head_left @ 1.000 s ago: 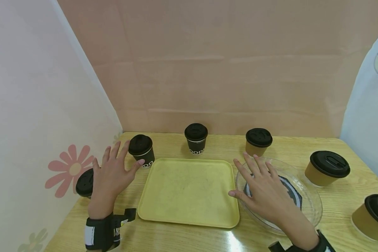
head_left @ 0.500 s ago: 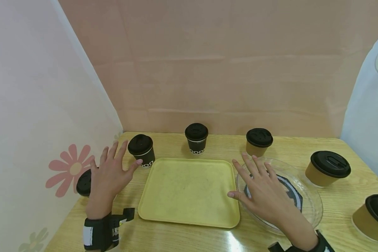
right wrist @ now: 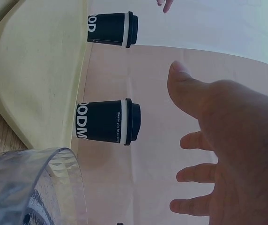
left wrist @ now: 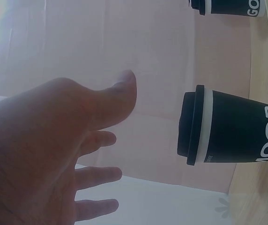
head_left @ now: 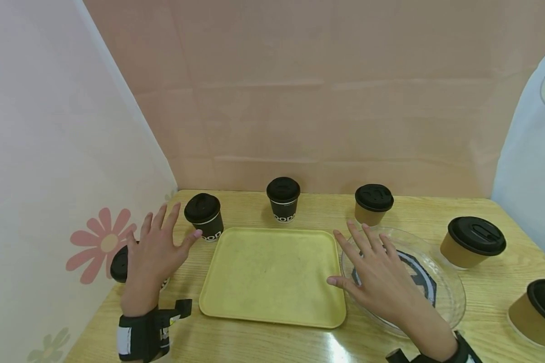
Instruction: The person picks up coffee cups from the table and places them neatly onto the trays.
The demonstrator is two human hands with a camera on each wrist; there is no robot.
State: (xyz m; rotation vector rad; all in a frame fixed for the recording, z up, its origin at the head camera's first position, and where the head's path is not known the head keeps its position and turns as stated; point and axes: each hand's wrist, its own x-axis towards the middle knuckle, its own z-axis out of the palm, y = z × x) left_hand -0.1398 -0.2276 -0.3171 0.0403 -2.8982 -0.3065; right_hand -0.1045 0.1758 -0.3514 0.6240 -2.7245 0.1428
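Note:
My left hand (head_left: 153, 256) hovers over the left side of the table, fingers spread and holding nothing. It partly covers a black-lidded cup (head_left: 119, 264). Just beyond its thumb stands a black paper coffee cup (head_left: 204, 217) with a black lid, also large in the left wrist view as a black cup (left wrist: 239, 126). My right hand (head_left: 377, 276), fingers spread and holding nothing, is above a clear round dish (head_left: 451, 297) with a dark angular pattern inside. A yellow tray (head_left: 272, 277) lies between the hands.
Another black cup (head_left: 283, 200) stands behind the tray. Three brown cups with black lids curve along the right: a back cup (head_left: 372, 205), a middle cup (head_left: 471, 243) and a near cup (head_left: 538, 312). A pinkish-tan cloth (head_left: 327, 101) rises behind the wooden table.
My left hand has drifted slightly left, showing more of the black cup beyond its thumb. My right hand has shifted a touch left. The cups, tray and dish have stayed in place.

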